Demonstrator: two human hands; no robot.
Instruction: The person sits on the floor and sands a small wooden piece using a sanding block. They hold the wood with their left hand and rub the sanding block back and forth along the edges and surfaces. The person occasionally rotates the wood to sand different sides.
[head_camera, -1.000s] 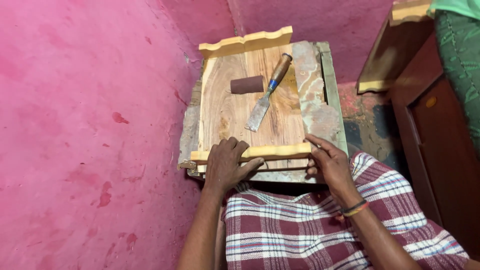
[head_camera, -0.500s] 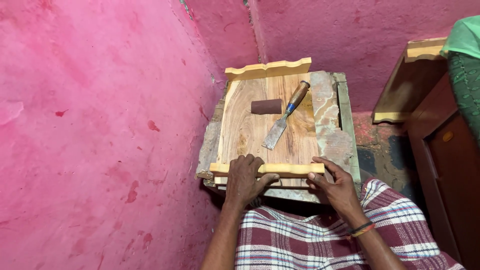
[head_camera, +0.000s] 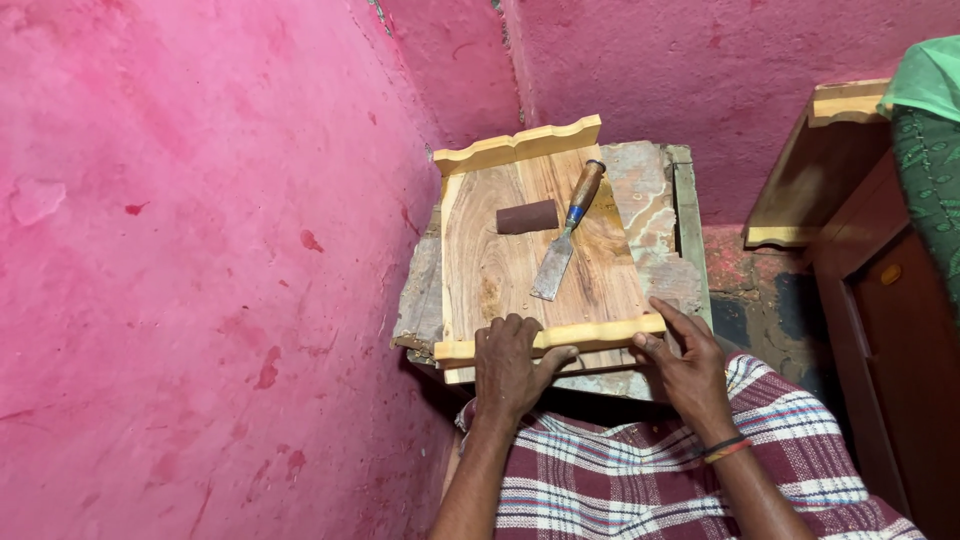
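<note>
We see pink walls (head_camera: 180, 250) on two sides, meeting in a corner (head_camera: 505, 60) behind the table (head_camera: 655, 230). The paint is blotchy, with darker red flecks and chipped patches left of the table. The table is a worn, stained block standing in that corner. Right of it stands a dark brown cabinet (head_camera: 890, 320) with a pale wavy trim (head_camera: 850, 100) along its top, and green cloth (head_camera: 925, 80) lies on it. Between table and cabinet the floor (head_camera: 755, 290) is dark and mottled. The light is soft and even.
</note>
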